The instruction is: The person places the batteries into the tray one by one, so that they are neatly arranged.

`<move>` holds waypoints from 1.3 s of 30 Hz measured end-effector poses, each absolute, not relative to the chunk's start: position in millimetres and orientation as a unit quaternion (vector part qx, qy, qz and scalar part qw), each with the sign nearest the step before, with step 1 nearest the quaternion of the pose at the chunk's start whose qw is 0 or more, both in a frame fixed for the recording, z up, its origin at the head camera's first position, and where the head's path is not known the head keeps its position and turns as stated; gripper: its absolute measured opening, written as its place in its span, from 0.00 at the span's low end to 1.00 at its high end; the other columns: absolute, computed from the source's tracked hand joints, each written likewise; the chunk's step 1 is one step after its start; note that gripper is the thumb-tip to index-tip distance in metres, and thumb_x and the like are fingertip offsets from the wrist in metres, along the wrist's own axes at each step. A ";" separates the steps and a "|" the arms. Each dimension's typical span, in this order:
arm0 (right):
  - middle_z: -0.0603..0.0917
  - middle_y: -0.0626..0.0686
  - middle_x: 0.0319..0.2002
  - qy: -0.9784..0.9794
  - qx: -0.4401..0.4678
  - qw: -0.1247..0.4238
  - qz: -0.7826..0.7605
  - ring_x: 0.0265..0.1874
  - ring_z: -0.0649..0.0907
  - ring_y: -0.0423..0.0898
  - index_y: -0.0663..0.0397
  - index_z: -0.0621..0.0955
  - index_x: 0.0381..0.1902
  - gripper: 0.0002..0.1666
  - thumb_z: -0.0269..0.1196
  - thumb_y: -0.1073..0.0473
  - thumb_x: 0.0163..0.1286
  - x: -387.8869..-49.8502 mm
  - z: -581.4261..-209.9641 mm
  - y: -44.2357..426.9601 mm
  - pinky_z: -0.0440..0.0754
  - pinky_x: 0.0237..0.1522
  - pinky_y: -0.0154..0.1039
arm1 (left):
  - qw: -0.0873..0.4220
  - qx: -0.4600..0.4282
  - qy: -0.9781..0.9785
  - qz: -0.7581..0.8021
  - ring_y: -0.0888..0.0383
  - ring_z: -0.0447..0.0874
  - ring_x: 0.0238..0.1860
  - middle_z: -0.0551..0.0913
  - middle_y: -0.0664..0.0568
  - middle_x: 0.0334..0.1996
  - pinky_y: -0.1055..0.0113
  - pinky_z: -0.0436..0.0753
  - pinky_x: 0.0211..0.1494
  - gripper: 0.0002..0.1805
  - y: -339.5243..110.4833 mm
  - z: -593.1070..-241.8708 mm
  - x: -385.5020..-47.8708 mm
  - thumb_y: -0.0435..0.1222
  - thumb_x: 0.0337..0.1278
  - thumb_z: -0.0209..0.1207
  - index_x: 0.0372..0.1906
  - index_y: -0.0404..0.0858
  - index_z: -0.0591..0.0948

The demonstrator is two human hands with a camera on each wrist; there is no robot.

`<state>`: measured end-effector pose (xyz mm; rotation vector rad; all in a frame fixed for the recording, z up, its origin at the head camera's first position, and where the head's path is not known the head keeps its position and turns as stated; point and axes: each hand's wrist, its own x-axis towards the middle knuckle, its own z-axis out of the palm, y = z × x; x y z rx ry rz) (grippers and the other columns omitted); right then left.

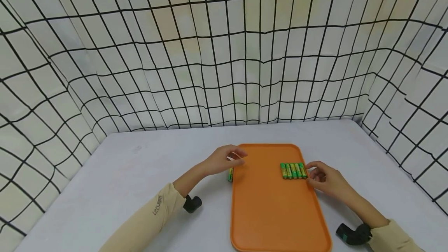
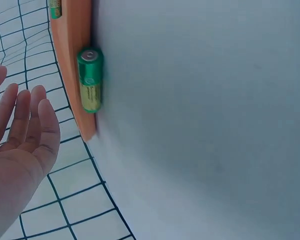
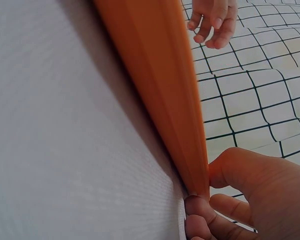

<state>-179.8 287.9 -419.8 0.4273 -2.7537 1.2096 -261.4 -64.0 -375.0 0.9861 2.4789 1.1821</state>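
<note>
In the head view, my left hand (image 1: 225, 160) hovers over the left rim of an orange tray (image 1: 269, 213), its fingers relaxed and holding nothing. Beside that rim on the table stands or lies a green and yellow battery (image 2: 90, 80), apart from the left hand's fingers. Several matching batteries (image 1: 293, 170) form a side-by-side row on the tray, near its right rim. My right hand (image 1: 323, 178) reaches to that rim at the row's right end, fingers bent. In the right wrist view its thumb (image 3: 230, 167) meets the rim; whether it pinches the end battery is hidden.
A white-covered table (image 1: 168, 151) carries the tray. Behind it and on both sides rise white walls (image 1: 217, 77) with a black grid. Dark devices sit at the left wrist (image 1: 191, 204) and right wrist (image 1: 353, 234).
</note>
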 end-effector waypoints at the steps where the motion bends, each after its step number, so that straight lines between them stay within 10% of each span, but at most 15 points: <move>1: 0.78 0.49 0.31 -0.905 0.142 0.053 0.397 0.27 0.73 0.35 0.66 0.76 0.51 0.20 0.67 0.67 0.61 -179.8 -420.2 288.2 0.73 0.28 0.31 | 0.112 0.334 0.845 0.403 0.50 0.81 0.51 0.81 0.42 0.55 0.60 0.79 0.55 0.16 -66.4 -375.9 -260.8 0.35 0.66 0.59 0.55 0.30 0.79; 39: 0.79 0.49 0.31 -0.909 0.145 0.059 0.387 0.27 0.74 0.34 0.65 0.77 0.50 0.20 0.67 0.67 0.61 -179.8 -419.6 288.8 0.74 0.28 0.32 | 0.180 0.285 0.869 0.361 0.58 0.76 0.43 0.78 0.51 0.45 0.70 0.76 0.47 0.30 -93.9 -396.4 -259.8 0.32 0.43 0.74 0.54 0.31 0.75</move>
